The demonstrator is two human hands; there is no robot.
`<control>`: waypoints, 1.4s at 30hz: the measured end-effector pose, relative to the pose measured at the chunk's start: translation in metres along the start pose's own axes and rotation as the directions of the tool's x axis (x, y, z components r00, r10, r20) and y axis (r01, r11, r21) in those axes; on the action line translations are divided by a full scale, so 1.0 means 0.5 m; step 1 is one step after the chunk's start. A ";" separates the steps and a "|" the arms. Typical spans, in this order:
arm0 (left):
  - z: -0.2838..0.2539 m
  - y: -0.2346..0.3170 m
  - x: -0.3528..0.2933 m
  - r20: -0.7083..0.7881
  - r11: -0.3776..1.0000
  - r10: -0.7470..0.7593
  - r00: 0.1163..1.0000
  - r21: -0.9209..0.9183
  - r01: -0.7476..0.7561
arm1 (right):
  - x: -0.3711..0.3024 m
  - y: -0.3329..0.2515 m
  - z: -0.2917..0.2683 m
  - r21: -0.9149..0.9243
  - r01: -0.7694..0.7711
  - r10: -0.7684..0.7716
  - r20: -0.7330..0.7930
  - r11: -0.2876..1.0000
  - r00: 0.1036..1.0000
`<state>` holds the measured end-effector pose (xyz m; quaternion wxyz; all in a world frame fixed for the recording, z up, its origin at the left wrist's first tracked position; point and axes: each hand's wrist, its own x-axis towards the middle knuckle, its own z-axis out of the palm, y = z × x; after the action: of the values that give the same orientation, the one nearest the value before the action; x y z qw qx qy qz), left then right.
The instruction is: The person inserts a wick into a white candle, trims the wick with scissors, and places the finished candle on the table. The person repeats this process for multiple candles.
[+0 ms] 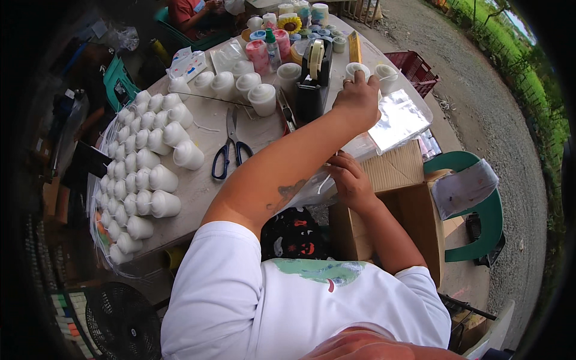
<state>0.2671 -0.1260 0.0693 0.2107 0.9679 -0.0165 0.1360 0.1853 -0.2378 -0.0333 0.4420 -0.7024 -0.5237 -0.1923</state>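
- The left hand [359, 99] reaches out just right of the black tape dispenser [313, 81], fingers curled on a small white cup [357, 71].
- The right hand [351, 180], below the dispenser at the surface [204, 186] edge, pinches a clear plastic bag [393, 123], seemingly keeping it ready.
- Blue-handled scissors [231, 147] lie left of the dispenser, near rows of white cups [144, 162].
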 end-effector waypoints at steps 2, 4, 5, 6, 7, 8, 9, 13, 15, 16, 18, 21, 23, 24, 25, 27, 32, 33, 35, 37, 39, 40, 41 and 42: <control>-0.033 -0.024 -0.073 -0.269 0.973 0.197 0.943 -0.065 -0.221 | -0.003 -0.027 0.001 0.037 0.038 -0.039 0.038 0.999 0.999; -0.089 -0.047 -0.145 -0.432 0.958 0.231 0.872 -0.054 -0.280 | 0.007 -0.055 0.013 0.094 0.087 -0.094 0.069 0.992 0.993; -0.116 -0.063 -0.177 -0.509 0.949 0.247 0.824 -0.044 -0.312 | 0.015 -0.073 0.025 0.132 0.117 -0.128 0.084 0.984 0.988; -0.137 -0.085 -0.202 -0.563 0.956 0.195 0.803 -0.072 -0.284 | 0.023 -0.091 0.035 0.162 0.141 -0.158 0.096 0.977 0.983; -0.157 -0.108 -0.224 -0.612 0.960 0.143 0.778 -0.103 -0.259 | 0.033 -0.105 0.045 0.191 0.149 -0.170 0.100 0.970 0.980; -0.176 -0.134 -0.241 -0.631 0.977 0.020 0.775 -0.154 -0.150 | 0.051 -0.119 0.053 0.221 0.159 -0.185 0.101 0.962 0.978; -0.188 -0.171 -0.251 -0.551 0.965 -0.152 0.820 -0.262 0.003 | 0.066 -0.130 0.063 0.249 0.172 -0.203 0.104 0.953 0.974; -0.160 -0.285 -0.258 -0.333 0.774 -0.585 0.739 -0.502 0.386 | 0.096 -0.152 0.102 0.486 -0.162 0.076 0.192 0.859 0.978; -0.132 -0.311 -0.256 -0.341 0.801 -0.573 0.745 -0.424 0.423 | 0.092 -0.142 0.113 0.569 -0.319 0.258 0.189 0.758 0.948; -0.119 -0.323 -0.255 -0.344 0.811 -0.569 0.747 -0.384 0.441 | 0.094 -0.145 0.109 0.634 -0.432 0.377 0.231 0.641 0.897; -0.103 -0.353 -0.255 -0.358 0.851 -0.518 0.777 -0.308 0.426 | 0.093 -0.152 0.100 0.721 -0.532 0.517 0.279 0.444 0.809; -0.111 -0.370 -0.246 -0.342 0.841 -0.538 0.771 -0.282 0.462 | 0.101 -0.165 0.073 0.716 -0.636 0.634 0.355 0.288 0.687; -0.123 -0.367 -0.243 -0.346 0.835 -0.549 0.760 -0.266 0.482 | 0.108 -0.172 0.070 0.755 -0.578 0.626 0.295 0.310 0.721; -0.131 -0.364 -0.244 -0.362 0.842 -0.539 0.760 -0.244 0.480 | 0.115 -0.180 0.070 0.771 -0.549 0.633 0.256 0.323 0.731; -0.138 -0.360 -0.248 -0.380 0.849 -0.529 0.759 -0.223 0.480 | 0.118 -0.186 0.070 0.785 -0.520 0.637 0.217 0.337 0.740; -0.153 -0.334 -0.278 -0.530 0.940 -0.340 0.777 -0.215 0.264 | 0.118 -0.191 0.069 0.765 -0.507 0.605 0.198 0.397 0.771; -0.232 -0.189 -0.406 -0.310 0.852 -0.117 0.944 -0.519 -0.065 | 0.090 -0.186 0.091 0.680 -0.435 0.521 0.089 0.591 0.849; -0.232 -0.184 -0.423 -0.270 0.836 -0.101 0.958 -0.545 -0.066 | 0.091 -0.189 0.093 0.624 -0.420 0.492 0.066 0.659 0.868; -0.234 -0.177 -0.443 -0.195 0.800 -0.064 0.979 -0.596 -0.067 | 0.100 -0.195 0.090 0.499 -0.376 0.421 0.025 0.781 0.907; -0.215 -0.184 -0.449 -0.259 0.747 -0.116 0.959 -0.659 -0.088 | 0.108 -0.208 0.081 0.316 -0.321 0.339 -0.003 0.893 0.941; -0.197 -0.190 -0.445 -0.262 0.623 -0.214 0.941 -0.779 -0.075 | 0.111 -0.213 0.073 0.206 -0.279 0.288 -0.016 0.938 0.957; -0.194 -0.195 -0.445 -0.247 0.621 -0.210 0.946 -0.781 -0.066 | 0.113 -0.214 0.071 0.196 -0.268 0.276 -0.015 0.943 0.961; -0.193 -0.196 -0.444 -0.229 0.617 -0.206 0.951 -0.785 -0.055 | 0.114 -0.214 0.067 0.186 -0.260 0.267 -0.014 0.947 0.964; -0.192 -0.194 -0.443 -0.211 0.613 -0.202 0.956 -0.789 -0.045 | 0.116 -0.215 0.064 0.183 -0.251 0.256 -0.007 0.951 0.967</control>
<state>0.0381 -0.0036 0.0542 0.6187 0.7480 -0.0016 0.2403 0.1038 -0.1718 0.0372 0.5329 -0.7177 -0.4378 -0.0962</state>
